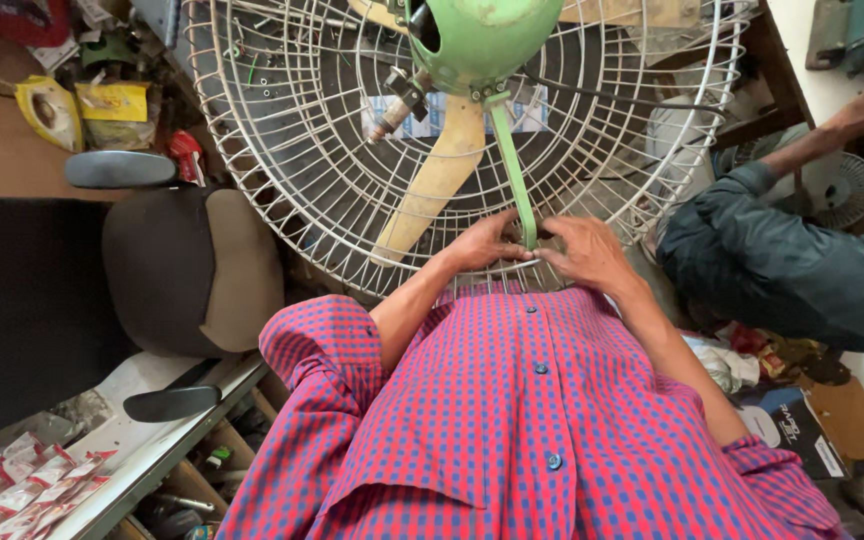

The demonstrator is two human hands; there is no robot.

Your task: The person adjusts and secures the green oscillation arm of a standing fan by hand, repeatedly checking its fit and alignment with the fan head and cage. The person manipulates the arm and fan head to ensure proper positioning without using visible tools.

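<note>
Fan guard (302,180): one round wire cage, off-white, tilted toward the wearer so its lower rim sits against the checked shirt, within reach of both hands.
Motor housing (482,40): one green dome at the cage's centre, top of view.
Green bracket (512,165): one narrow strip running from the housing down to the rim; both hands meet at its lower end.
Blade (437,180): one cream blade visible behind the wires; any others are hidden.
Left hand (482,243): fingers curled onto the wires just left of the bracket's foot, seemingly pinching there; exact grip cannot be told.
Right hand (587,252): fingers bent over the rim wires beside the bracket, pressing or gripping them, steadying the cage.
Chair (187,270): one, dark and tan, left of the guard.
Other person (782,260): one, in a teal sleeve, arm raised at right, apart from the guard.
</note>
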